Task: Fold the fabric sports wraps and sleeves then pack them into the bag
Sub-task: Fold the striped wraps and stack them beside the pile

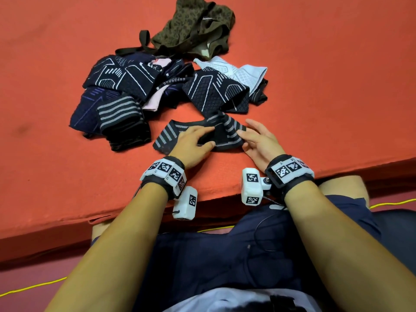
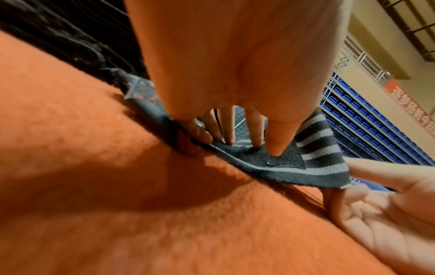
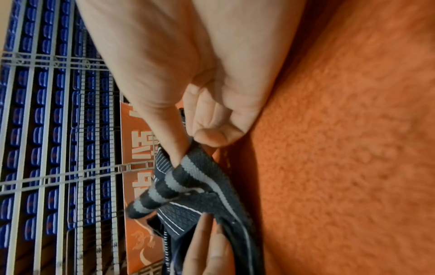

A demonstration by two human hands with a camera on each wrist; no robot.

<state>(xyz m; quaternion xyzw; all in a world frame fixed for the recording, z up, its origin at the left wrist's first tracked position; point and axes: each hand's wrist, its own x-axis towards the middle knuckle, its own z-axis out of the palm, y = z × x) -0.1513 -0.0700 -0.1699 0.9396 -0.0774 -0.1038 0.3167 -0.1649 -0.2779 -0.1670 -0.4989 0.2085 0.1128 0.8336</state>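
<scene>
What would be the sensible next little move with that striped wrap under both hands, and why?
Probably the right hand should carry the end it pinches over onto the middle of the striped wrap. The left hand already presses the middle flat on the orange surface, the wrap lies only partly folded, and the camouflage bag waits beyond the pile.

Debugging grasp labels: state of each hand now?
Left hand: open, fingers pressing the striped wrap flat.
Right hand: pinching the wrap's end.
</scene>
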